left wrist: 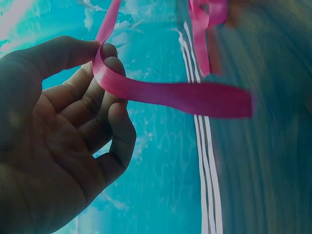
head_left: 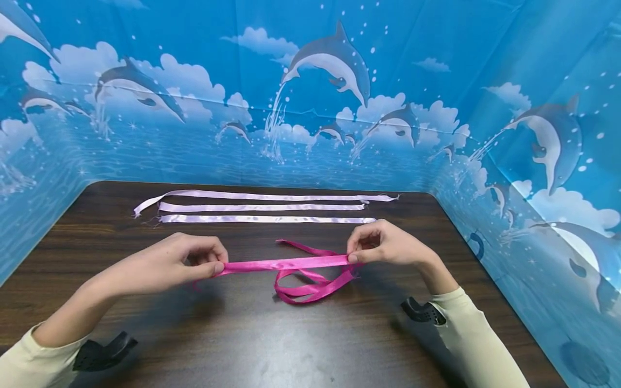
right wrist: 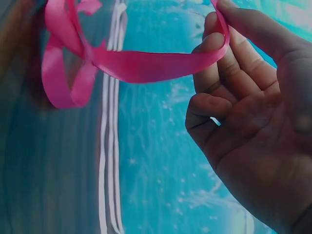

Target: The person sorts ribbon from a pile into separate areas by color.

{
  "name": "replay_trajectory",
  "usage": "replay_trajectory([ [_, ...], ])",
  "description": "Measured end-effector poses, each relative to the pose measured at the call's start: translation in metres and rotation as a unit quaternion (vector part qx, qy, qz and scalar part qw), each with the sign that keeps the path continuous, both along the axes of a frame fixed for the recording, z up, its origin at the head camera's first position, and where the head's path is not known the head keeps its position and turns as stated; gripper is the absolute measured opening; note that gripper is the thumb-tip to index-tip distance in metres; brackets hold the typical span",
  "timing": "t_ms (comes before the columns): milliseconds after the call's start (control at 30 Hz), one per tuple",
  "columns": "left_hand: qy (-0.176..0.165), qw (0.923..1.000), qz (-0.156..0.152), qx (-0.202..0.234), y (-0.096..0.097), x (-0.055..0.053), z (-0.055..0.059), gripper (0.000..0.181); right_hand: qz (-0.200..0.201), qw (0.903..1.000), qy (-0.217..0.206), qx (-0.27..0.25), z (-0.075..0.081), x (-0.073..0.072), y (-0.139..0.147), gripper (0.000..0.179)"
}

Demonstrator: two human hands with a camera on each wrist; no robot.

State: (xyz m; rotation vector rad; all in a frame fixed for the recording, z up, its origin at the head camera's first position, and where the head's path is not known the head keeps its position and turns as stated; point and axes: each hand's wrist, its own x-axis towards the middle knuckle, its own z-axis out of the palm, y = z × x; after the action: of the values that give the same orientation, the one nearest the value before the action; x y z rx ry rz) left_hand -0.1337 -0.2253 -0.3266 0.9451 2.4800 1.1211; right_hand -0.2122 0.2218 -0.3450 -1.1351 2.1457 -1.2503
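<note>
A bright pink satin ribbon [head_left: 286,263] is stretched nearly level between both hands above the table. At its left, the left hand [head_left: 181,260] pinches it between thumb and fingertips; in the left wrist view a free end of the ribbon [left wrist: 214,99] hangs past the fingers. The right hand [head_left: 385,243] pinches the ribbon farther right, and in the right wrist view its strip [right wrist: 151,67] runs on from the fingertips toward pink loops. Those loops of pink ribbon [head_left: 303,296] lie in a loose heap on the table, just below the taut stretch.
Three pale lilac ribbons lie side by side along the back of the dark wooden table [head_left: 271,345], the nearest ribbon [head_left: 267,219] ending close to the right hand. A blue dolphin-print sheet [head_left: 291,156] surrounds the table. Black wrist mounts [head_left: 104,353] sit at both sleeves.
</note>
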Motion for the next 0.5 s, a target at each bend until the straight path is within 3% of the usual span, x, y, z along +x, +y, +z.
replay_trajectory([
  [300,0.015,0.9993,0.034,-0.01,-0.026,-0.01,-0.002,0.006,-0.025,0.9996,0.008,0.006,0.016,0.002,0.034,0.009],
  [500,0.011,0.9981,0.061,-0.001,-0.043,-0.021,-0.008,0.008,-0.046,0.998,0.037,0.02,0.024,-0.001,0.051,0.011],
])
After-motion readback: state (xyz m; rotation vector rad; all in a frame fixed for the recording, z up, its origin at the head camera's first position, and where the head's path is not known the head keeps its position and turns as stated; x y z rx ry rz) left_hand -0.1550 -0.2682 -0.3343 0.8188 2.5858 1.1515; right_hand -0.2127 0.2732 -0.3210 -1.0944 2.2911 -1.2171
